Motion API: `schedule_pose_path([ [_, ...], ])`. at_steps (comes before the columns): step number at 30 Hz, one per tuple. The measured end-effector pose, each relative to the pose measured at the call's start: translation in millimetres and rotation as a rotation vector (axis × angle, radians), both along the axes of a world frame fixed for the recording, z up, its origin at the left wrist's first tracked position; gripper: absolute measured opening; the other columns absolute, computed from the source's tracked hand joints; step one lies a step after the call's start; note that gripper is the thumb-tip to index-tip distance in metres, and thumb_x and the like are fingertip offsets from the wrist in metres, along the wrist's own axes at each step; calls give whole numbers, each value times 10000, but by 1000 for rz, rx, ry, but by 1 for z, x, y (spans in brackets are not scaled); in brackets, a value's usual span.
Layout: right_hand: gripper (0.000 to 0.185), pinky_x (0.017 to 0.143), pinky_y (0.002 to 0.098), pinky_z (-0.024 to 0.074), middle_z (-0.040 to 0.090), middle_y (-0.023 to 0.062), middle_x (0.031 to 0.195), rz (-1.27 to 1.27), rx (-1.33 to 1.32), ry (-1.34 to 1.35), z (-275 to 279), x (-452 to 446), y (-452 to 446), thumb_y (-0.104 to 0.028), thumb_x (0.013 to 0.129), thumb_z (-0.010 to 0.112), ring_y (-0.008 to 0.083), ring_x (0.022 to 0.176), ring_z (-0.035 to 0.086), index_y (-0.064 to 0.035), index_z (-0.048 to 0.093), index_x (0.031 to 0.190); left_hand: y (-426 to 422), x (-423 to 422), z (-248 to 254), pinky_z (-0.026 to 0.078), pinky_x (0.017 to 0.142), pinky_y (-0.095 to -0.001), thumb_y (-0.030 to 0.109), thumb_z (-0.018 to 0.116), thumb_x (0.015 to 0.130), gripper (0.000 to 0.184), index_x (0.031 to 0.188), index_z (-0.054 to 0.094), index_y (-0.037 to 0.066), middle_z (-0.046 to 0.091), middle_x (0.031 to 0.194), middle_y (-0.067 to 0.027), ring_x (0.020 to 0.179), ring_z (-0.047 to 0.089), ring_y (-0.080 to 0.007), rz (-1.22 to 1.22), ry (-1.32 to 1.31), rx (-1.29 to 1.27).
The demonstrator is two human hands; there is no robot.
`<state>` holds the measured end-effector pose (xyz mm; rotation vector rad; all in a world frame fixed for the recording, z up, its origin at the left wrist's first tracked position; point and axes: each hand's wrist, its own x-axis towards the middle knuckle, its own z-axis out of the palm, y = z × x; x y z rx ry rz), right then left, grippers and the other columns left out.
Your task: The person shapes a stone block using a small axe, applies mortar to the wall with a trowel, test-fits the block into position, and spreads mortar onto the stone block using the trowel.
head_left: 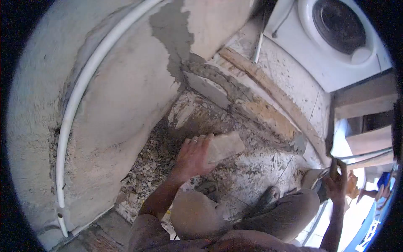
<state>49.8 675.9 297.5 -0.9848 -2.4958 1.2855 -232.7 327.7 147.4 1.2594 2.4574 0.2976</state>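
Observation:
My left hand (194, 155) is closed on the left end of a pale flat block (226, 147), held above the rubble-strewn floor. The fingers lie over its edge and a ring shows on one of them. At the right, my right hand (336, 180) is raised beside a door frame edge, its fingers bent; whether it holds anything I cannot make out. Ahead lies a low row of bricks with wet mortar (264, 113), running from the wall corner toward the right.
A white pipe (79, 86) curves along the left wall. A wooden plank (277, 94) lies beyond the bricks, near a white washing machine (302, 46). Broken debris (153, 161) covers the floor by the wall. Another person's hand (383, 192) shows at the far right.

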Motion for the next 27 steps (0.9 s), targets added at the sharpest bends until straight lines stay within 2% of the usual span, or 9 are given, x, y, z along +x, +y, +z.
schedule_pose_path([
  [2, 518, 708, 245, 478, 578, 68, 1010, -242, -216, 122, -11, 82, 23, 13, 770, 592, 160, 823, 561, -26, 429, 1261, 3, -4, 5, 338, 969, -500, 494, 715, 654, 965, 1374, 280, 21, 441, 1276, -220, 1133, 465, -377, 4, -51, -99],
  [6, 351, 423, 200, 323, 546, 29, 875, -446, -102, -373, 7, 204, 49, -6, 820, 559, 53, 535, 440, -17, 540, 1170, 15, 3, 16, 339, 992, -486, 462, 756, 618, 977, 1378, 290, 65, 440, 1301, -208, 1162, 450, -396, 95, -88, -174],
  [13, 270, 456, 268, 411, 588, 32, 666, -438, -89, -848, -46, 295, 113, -266, 872, 597, 100, 525, 520, -26, 605, 995, 43, 15, 9, 351, 976, -490, 433, 744, 617, 978, 1378, 278, 33, 469, 1275, -214, 1145, 484, -370, 34, 103, -178],
  [14, 293, 491, 287, 447, 606, 37, 656, -373, -150, -874, -58, 305, 123, -307, 849, 621, 114, 543, 551, -24, 630, 922, 55, 18, 1, 353, 974, -486, 429, 744, 617, 974, 1375, 281, 31, 472, 1272, -213, 1142, 486, -367, 7, 57, -162],
  [15, 316, 509, 319, 462, 616, 60, 643, 81, 130, -833, -84, 325, 138, -341, 824, 646, 128, 545, 562, -27, 652, 856, 64, 20, -5, 356, 972, -483, 425, 744, 616, 970, 1373, 284, 29, 475, 1268, -211, 1138, 488, -363, -8, 28, -149],
  [16, 360, 536, 342, 462, 638, 95, 666, -342, -171, -841, -94, 318, 138, -387, 813, 648, 150, 563, 574, -30, 666, 853, 70, 18, -9, 358, 970, -480, 421, 744, 616, 966, 1370, 287, 27, 478, 1264, -210, 1135, 491, -360, -20, -3, -138],
  [17, 385, 572, 364, 461, 642, 132, 676, -205, -52, -995, -66, 263, 134, -407, 840, 625, 183, 570, 575, -25, 664, 878, 78, 14, -14, 361, 968, -476, 417, 744, 616, 962, 1368, 289, 25, 481, 1260, -208, 1132, 493, -357, -38, -17, -138],
  [22, 257, 728, 385, 501, 651, 143, 943, -329, 406, -380, -52, 278, 107, -258, 815, 661, 304, 814, 632, -43, 642, 954, 110, -8, -24, 373, 958, -459, 396, 743, 616, 942, 1356, 303, 14, 494, 1242, -200, 1115, 504, -340, -94, 4, -212],
  [27, 225, 796, 344, 486, 652, 111, 965, -489, -386, -128, -99, 307, -15, -160, 857, 601, 215, 864, 634, -40, 622, 1045, 122, -19, -18, 385, 949, -442, 376, 743, 615, 923, 1344, 316, 4, 508, 1223, -193, 1098, 516, -323, -88, 36, -275],
])
